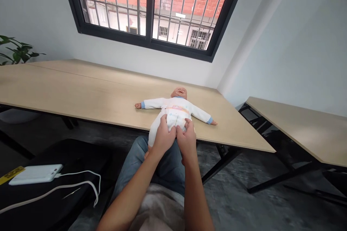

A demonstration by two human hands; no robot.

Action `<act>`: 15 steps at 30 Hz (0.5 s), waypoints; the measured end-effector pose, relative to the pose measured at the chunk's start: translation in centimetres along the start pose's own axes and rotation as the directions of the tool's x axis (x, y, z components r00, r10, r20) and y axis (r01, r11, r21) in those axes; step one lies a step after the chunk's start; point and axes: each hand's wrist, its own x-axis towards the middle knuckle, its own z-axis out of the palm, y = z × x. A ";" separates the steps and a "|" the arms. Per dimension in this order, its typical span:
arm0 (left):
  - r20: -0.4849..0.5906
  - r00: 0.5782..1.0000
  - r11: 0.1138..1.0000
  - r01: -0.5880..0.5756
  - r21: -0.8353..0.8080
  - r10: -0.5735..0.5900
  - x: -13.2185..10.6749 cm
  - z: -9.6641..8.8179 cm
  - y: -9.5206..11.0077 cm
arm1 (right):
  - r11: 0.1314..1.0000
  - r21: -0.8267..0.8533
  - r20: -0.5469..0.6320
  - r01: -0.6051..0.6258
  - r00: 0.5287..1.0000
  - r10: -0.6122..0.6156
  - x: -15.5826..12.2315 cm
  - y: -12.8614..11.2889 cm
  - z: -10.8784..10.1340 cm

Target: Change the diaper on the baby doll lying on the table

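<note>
A baby doll [173,110] in a white onesie with blue cuffs lies on its back on the light wood table [76,88], its arms spread and its legs over the front edge. My left hand [164,137] wraps the doll's lower body on the left of the view, and the onesie leg [154,133] bulges beside it. My right hand [187,140] grips the other side at the doll's hips, close to my left hand. The doll's feet are hidden behind my hands or below the edge.
My jeans-covered lap [162,168] sits just below the table edge. To the left, a white power bank [35,174] with a white cable lies on a black seat. A second table [298,130] stands at right, and a green plant [17,50] at far left.
</note>
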 end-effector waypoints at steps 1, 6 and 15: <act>-0.010 1.000 0.999 -0.003 -0.048 0.002 0.0 0.4 -0.2 | 0.994 0.109 0.020 -0.024 1.000 0.022 0.3 0.2 0.3; 0.072 0.997 0.943 0.060 -0.327 -0.039 1.4 1.1 -0.8 | 0.895 0.429 0.143 -0.122 0.988 0.066 1.5 0.3 0.7; 0.086 0.958 0.961 -0.268 -0.062 0.273 -5.1 -5.9 8.6 | 0.928 0.359 0.130 -0.096 0.990 0.052 1.1 0.6 0.0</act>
